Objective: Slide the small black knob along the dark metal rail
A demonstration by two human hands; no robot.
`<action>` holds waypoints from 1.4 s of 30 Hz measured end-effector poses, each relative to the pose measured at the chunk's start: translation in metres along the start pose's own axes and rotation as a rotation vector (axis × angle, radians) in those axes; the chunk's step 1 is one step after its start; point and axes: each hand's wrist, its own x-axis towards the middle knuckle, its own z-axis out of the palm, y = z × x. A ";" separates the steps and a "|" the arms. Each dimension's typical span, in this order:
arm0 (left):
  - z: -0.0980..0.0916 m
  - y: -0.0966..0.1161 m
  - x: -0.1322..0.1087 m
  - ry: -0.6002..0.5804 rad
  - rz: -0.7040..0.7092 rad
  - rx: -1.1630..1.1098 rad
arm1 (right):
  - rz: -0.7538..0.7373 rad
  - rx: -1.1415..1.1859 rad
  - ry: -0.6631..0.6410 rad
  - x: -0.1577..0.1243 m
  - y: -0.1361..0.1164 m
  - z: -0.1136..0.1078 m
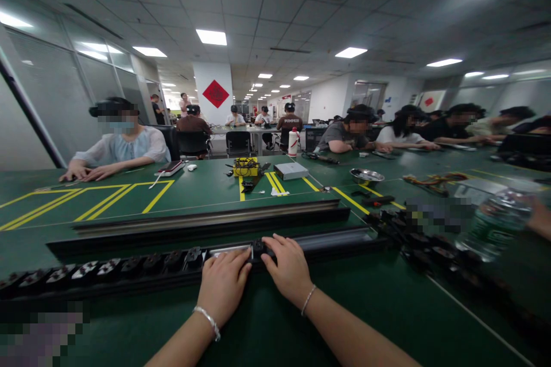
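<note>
A long black rail (pixel 327 239) lies across the green table in front of me. Several small black and silver blocks (pixel 129 266) sit in a row along its left part. My left hand (pixel 224 284) and my right hand (pixel 289 266) both rest on the rail at its middle, fingers curled and pinching one small black block (pixel 258 248) between them. A thin bracelet circles each wrist. A second, longer black rail (pixel 206 221) lies parallel just behind.
Yellow lines (pixel 107 198) mark the green table. Beyond lie a yellow cable bundle (pixel 245 166), a grey box (pixel 291 170), a metal bowl (pixel 367 175) and a bottle (pixel 293 141). Loose black parts (pixel 426 241) pile at right. Other people sit around the tables.
</note>
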 end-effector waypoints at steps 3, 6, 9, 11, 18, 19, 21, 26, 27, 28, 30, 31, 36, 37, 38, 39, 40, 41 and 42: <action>0.001 0.001 0.000 0.012 -0.023 -0.057 | 0.000 0.014 0.005 0.000 0.000 0.000; 0.002 0.002 0.001 0.016 -0.042 -0.091 | 0.002 0.012 0.001 0.000 0.000 0.000; 0.001 0.003 0.001 0.028 -0.069 -0.108 | 0.012 0.002 -0.014 0.000 0.000 -0.001; 0.001 0.005 0.001 0.027 -0.081 -0.116 | 0.017 -0.003 -0.019 0.001 -0.001 -0.001; 0.001 0.007 0.000 0.040 -0.110 -0.124 | 0.023 0.001 -0.016 0.000 -0.002 -0.002; 0.001 0.008 0.000 0.042 -0.111 -0.124 | 0.023 0.002 -0.019 0.000 -0.002 -0.002; 0.001 0.008 -0.001 0.038 -0.110 -0.127 | 0.023 0.001 -0.023 0.000 -0.002 -0.002; -0.001 0.008 -0.001 0.018 -0.114 -0.148 | 0.028 0.001 -0.022 0.001 -0.002 -0.002; -0.002 0.009 -0.001 0.017 -0.114 -0.149 | 0.027 0.001 -0.025 0.001 -0.002 -0.002; -0.002 0.009 -0.001 0.017 -0.114 -0.149 | 0.026 0.002 -0.028 0.001 -0.002 -0.002; -0.003 0.009 -0.001 0.019 -0.115 -0.149 | 0.024 0.005 -0.029 0.001 -0.002 -0.003; -0.003 0.009 -0.001 0.019 -0.113 -0.150 | 0.025 0.006 -0.027 0.001 -0.002 -0.003; -0.003 0.008 -0.001 0.016 -0.094 -0.156 | 0.030 0.004 -0.022 0.001 -0.003 -0.004; -0.003 0.008 -0.001 0.015 -0.092 -0.154 | 0.030 0.001 -0.022 0.001 -0.004 -0.004; -0.003 0.007 -0.001 0.014 -0.091 -0.151 | 0.032 -0.002 -0.022 0.001 -0.004 -0.004; -0.003 0.007 0.000 0.012 -0.091 -0.149 | 0.034 -0.005 -0.021 0.001 -0.004 -0.004; -0.003 0.007 0.000 0.010 -0.093 -0.147 | 0.035 -0.005 -0.020 0.001 -0.004 -0.003; -0.004 0.007 0.000 0.010 -0.095 -0.144 | 0.036 -0.005 -0.019 0.001 -0.004 -0.003; -0.004 0.007 0.000 0.008 -0.096 -0.142 | 0.037 -0.004 -0.017 0.001 -0.004 -0.003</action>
